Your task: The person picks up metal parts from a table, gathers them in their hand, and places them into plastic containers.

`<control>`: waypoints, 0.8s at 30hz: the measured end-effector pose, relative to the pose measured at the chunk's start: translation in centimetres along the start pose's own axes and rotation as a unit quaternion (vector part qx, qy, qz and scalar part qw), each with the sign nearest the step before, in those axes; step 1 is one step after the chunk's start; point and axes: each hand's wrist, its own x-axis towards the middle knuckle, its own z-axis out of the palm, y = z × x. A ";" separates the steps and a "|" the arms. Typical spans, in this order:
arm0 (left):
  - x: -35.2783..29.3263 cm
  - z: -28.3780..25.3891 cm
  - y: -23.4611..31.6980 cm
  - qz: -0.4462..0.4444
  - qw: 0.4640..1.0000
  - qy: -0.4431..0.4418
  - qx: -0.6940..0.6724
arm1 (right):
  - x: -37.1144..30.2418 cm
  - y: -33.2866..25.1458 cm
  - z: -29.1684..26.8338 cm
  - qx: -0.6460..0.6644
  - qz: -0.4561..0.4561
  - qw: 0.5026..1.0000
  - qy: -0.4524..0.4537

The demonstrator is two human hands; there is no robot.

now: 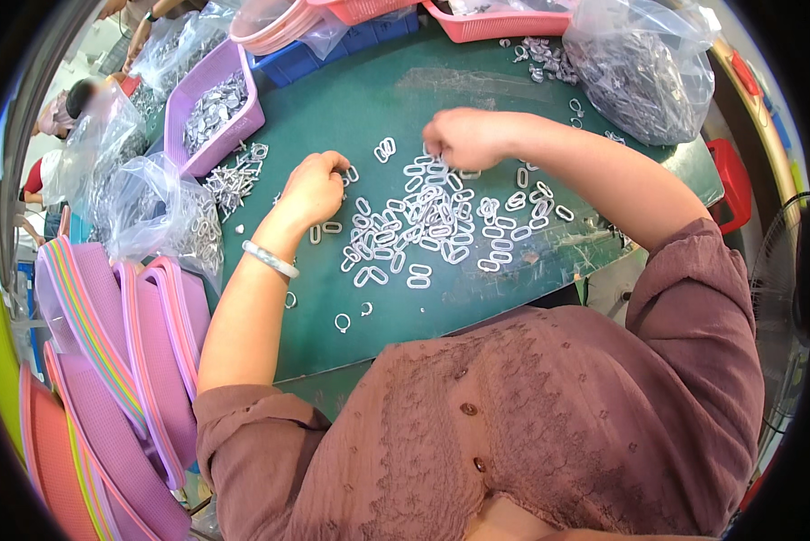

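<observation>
Small silvery oval rings (434,206) lie in a loose heap on the green table top (351,99), thickest in the middle and scattered around its edges. My left hand (317,185), with a pale bangle at the wrist, is at the left of the heap. Its fingers are pinched, and an oval ring (352,174) shows at their tips. Across the far side of the heap, my right hand (464,140) is closed with its fingers pointing down. Whatever it grips is hidden beneath the fingers. A few rings lie beside my left wrist.
A purple basket (253,117) of flat metal pieces stands far left, near a pile of slim metal parts (235,180). Clear bags (644,77) of parts sit at both sides. Pink baskets (500,25) line the far edge; stacked purple baskets (98,334) stand near left.
</observation>
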 end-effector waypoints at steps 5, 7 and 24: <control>-0.5 0.5 2.3 0.014 0.989 -0.105 -0.106 | 2.4 -1.2 -0.7 0.009 -0.019 1.000 -0.011; -0.2 0.3 2.6 0.002 0.983 -0.121 -0.138 | 4.1 -1.4 -0.5 -0.006 -0.014 0.998 0.061; -5.1 -1.2 -0.2 0.045 0.998 -0.013 0.035 | 3.4 -6.5 1.3 -0.059 -0.084 0.994 -0.025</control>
